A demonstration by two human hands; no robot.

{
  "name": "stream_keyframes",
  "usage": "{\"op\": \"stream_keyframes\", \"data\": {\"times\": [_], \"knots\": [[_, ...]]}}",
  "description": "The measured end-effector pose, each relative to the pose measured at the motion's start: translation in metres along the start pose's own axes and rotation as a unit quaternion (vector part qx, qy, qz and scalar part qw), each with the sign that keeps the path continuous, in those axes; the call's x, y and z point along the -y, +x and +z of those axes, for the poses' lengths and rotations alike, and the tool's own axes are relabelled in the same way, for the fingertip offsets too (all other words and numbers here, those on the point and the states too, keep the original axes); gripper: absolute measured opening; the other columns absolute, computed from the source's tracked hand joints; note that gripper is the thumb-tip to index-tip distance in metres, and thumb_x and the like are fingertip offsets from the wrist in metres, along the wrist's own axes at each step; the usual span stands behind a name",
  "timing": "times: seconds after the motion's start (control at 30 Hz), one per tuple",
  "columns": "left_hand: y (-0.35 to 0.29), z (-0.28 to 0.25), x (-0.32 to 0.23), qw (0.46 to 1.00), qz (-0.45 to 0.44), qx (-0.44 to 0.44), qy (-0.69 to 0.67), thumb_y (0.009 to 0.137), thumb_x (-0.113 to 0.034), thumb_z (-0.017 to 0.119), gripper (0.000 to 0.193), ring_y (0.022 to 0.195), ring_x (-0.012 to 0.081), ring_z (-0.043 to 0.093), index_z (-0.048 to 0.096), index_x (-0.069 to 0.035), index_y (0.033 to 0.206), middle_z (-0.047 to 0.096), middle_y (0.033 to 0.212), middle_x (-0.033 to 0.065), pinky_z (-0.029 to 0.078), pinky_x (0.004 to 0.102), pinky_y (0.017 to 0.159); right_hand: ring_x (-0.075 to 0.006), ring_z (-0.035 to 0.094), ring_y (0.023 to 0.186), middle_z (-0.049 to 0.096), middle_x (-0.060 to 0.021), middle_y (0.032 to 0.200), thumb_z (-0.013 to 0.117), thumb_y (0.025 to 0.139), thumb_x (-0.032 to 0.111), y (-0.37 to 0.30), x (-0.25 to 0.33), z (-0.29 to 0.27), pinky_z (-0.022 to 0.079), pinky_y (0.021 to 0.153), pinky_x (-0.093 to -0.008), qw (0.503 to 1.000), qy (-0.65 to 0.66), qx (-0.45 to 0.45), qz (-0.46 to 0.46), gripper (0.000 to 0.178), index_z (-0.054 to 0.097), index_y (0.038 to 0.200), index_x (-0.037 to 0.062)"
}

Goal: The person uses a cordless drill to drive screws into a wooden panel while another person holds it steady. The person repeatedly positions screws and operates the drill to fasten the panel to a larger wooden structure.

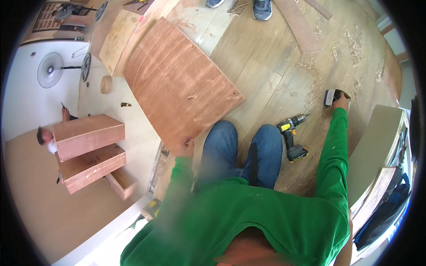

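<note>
My left hand (pixel 184 148) is closed on the near corner of a large reddish-brown plywood panel (pixel 177 80), which slants across the floor in front of my knees. Far out to the right, my right hand (pixel 341 102) is closed round a small dark object with a blue-and-white side (pixel 330 97); its exact kind is hard to make out. Between my right knee and right arm lies a yellow-and-black cordless drill (pixel 290 138), a bit in its chuck. My fingers partly hide what each hand grips.
Wood shavings (pixel 353 44) litter the tiles near thin board strips (pixel 301 26). Another person's shoes (pixel 262 9) stand ahead. Wooden drawer boxes (pixel 91 142), a person beside them, are at left. A pale curved panel (pixel 372 146) stands at right; a fan (pixel 50 70) is far left.
</note>
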State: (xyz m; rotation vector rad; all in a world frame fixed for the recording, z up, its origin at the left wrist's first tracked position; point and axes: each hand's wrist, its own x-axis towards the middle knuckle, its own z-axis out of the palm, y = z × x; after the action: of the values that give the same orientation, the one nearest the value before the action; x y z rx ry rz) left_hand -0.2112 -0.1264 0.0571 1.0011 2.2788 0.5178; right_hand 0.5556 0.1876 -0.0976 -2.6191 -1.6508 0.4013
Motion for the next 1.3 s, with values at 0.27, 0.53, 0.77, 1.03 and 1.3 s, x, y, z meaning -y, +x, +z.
{"op": "stream_keyframes", "data": {"times": [0.27, 0.53, 0.77, 1.03, 1.3], "knots": [[-0.011, -0.001, 0.046, 0.998, 0.054, 0.019, 0.003, 0.1, -0.007, 0.071, 0.022, 0.087, 0.0217, 0.075, 0.074, 0.003, 0.119, 0.077, 0.105, 0.0143, 0.065, 0.0344, 0.072, -0.0434, 0.067, 0.124, 0.072, -0.0247, 0.129, 0.069, 0.091, 0.007, 0.002, -0.001, 0.005, 0.055, 0.105, -0.0534, 0.997, 0.072, 0.009, 0.022, 0.037, 0.071, 0.128, 0.0036], [0.004, -0.014, 0.032, 0.993, -0.056, 0.07, -0.079, 0.101, -0.001, 0.067, 0.016, 0.087, 0.0211, 0.073, 0.075, 0.003, 0.114, 0.074, 0.104, 0.0141, 0.067, 0.0339, 0.069, -0.0388, 0.076, 0.103, 0.078, -0.0217, 0.107, 0.073, 0.088, 0.01, -0.025, 0.013, -0.019, 0.06, 0.091, -0.0506, 0.986, 0.105, -0.081, 0.101, 0.033, 0.073, 0.121, 0.0101], [0.02, 0.006, -0.039, 0.987, -0.064, 0.145, -0.039, 0.102, -0.019, 0.073, 0.029, 0.082, 0.018, 0.073, 0.074, 0.003, 0.122, 0.078, 0.108, 0.0084, 0.048, 0.0297, 0.065, -0.0188, 0.076, 0.091, 0.079, -0.0131, 0.106, 0.071, 0.102, 0.008, -0.093, 0.039, -0.093, 0.064, 0.084, -0.0331, 0.693, 0.707, -0.102, 0.094, 0.016, 0.072, 0.115, 0.0001], [-0.038, 0.109, -0.258, 0.85, 0.061, 0.401, -0.337, 0.105, -0.016, 0.07, 0.034, 0.095, 0.0245, 0.077, 0.068, 0.003, 0.133, 0.077, 0.117, 0.0182, 0.065, 0.0371, 0.086, -0.012, 0.068, 0.078, 0.075, -0.0065, 0.095, 0.076, 0.101, 0.011, -0.241, 0.164, -0.11, 0.052, 0.066, -0.0274, 0.624, 0.777, 0.058, 0.055, 0.015, 0.074, 0.113, 0.003], [-0.056, 0.111, -0.229, 0.837, 0.008, 0.252, -0.485, 0.102, -0.01, 0.075, 0.023, 0.088, 0.023, 0.079, 0.073, 0.005, 0.121, 0.078, 0.105, 0.0141, 0.062, 0.0336, 0.072, -0.0059, 0.061, 0.078, 0.071, -0.0012, 0.09, 0.077, 0.102, 0.011, -0.396, 0.296, -0.061, 0.051, 0.067, -0.0246, 0.665, 0.728, 0.164, -0.006, 0.011, 0.076, 0.107, 0.0016]]}}
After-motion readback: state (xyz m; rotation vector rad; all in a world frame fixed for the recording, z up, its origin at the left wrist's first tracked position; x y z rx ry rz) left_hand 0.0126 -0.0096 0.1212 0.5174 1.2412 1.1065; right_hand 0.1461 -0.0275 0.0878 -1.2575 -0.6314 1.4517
